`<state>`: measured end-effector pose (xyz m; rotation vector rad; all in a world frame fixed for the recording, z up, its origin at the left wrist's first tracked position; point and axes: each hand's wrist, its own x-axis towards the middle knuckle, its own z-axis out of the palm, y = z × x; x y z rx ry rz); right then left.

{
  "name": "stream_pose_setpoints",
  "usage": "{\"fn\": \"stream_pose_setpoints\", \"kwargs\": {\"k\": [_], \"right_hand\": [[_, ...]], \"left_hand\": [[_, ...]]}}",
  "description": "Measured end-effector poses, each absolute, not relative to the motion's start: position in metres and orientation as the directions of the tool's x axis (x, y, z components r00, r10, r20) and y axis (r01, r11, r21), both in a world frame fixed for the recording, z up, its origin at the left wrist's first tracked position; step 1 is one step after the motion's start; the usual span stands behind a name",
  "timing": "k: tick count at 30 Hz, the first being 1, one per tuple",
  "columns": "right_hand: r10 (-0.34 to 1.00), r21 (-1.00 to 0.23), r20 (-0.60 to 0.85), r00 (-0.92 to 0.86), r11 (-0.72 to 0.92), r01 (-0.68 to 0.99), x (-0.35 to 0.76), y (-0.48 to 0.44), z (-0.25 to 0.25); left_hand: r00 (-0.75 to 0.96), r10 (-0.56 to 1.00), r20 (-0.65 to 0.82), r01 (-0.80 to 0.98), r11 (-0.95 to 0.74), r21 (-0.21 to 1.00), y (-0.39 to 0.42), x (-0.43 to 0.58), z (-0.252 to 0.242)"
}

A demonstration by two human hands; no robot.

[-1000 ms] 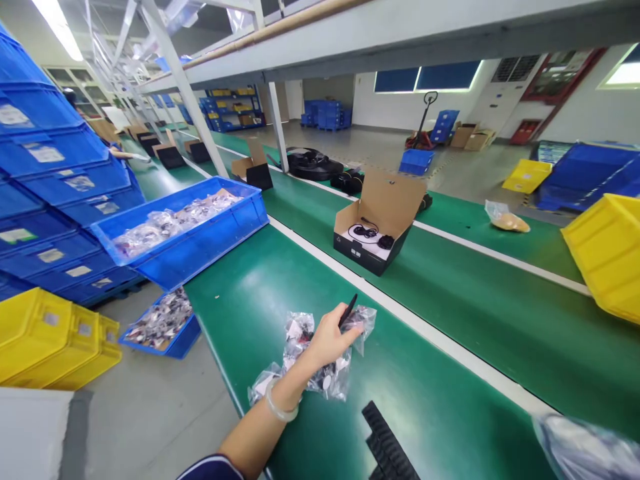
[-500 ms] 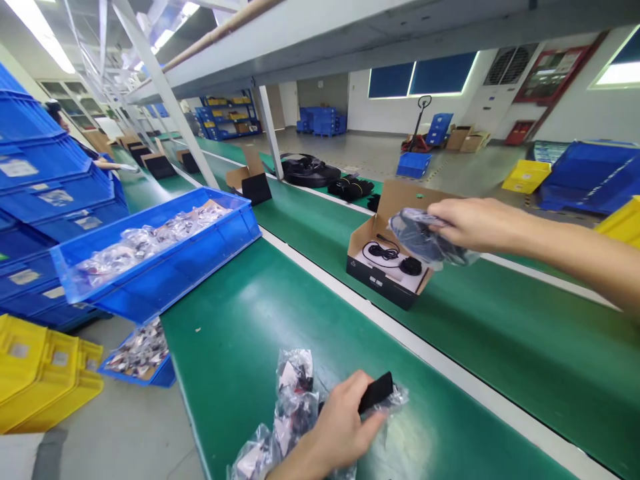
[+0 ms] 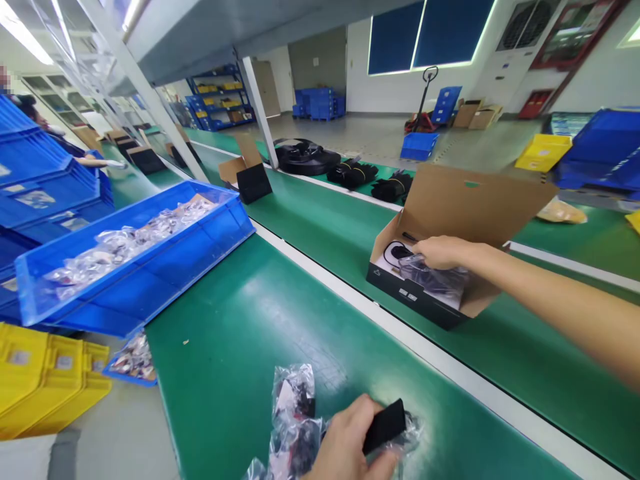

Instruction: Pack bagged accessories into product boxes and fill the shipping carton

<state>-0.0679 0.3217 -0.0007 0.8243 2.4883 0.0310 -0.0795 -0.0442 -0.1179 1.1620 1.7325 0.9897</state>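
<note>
Head view — hands (image 3: pixel 347 440) (image 3: pixel 440 252) grip black piece (image 3: pixel 385 427) and bag (image 3: pixel 443 279) — raised lid (image 3: pixel 475 207) behind, bin (image 3: pixel 175 270) left.

We are seeing a smooth green table (image 3: pixel 225 327) shining softly, and over its left edge a blue bin (image 3: pixel 175 273) is showing hard plastic. Between that edge and the smooth white strip (image 3: pixel 345 285), clear plastic bags (image 3: pixel 295 427) are looking crinkled and glossy, and a black piece (image 3: pixel 385 427) matt. Beyond the strip, an open box (image 3: pixel 470 200) is baring dull brown cardboard around a shiny film bag (image 3: pixel 440 279)
</note>
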Motion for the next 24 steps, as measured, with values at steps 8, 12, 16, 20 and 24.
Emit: {"fn": "stream_pose_setpoints", "kwargs": {"k": [8,12,16,20,24], "right_hand": [[0.699,0.111,-0.265,-0.664,0.706,0.699,-0.037,0.306,-0.032],[0.762,0.016,-0.186,-0.620,0.633,0.774,-0.028,0.293,-0.050],[0.812,-0.093,-0.159,-0.562,0.555,0.827,-0.017,0.296,-0.059],[0.796,-0.136,-0.156,-0.584,0.569,0.811,-0.002,0.302,-0.067],[0.719,-0.097,-0.147,-0.679,0.673,0.733,0.008,0.309,-0.066]], "left_hand": [[-0.214,0.963,-0.162,0.370,0.233,0.899,-0.046,-0.078,-0.121],[-0.234,0.960,-0.155,0.400,0.240,0.884,-0.046,-0.076,-0.117],[-0.245,0.962,-0.121,0.444,0.222,0.868,-0.046,-0.075,-0.116],[-0.261,0.963,-0.062,0.440,0.176,0.881,-0.045,-0.075,-0.119],[-0.286,0.957,-0.055,0.416,0.176,0.892,-0.043,-0.073,-0.119]]}}
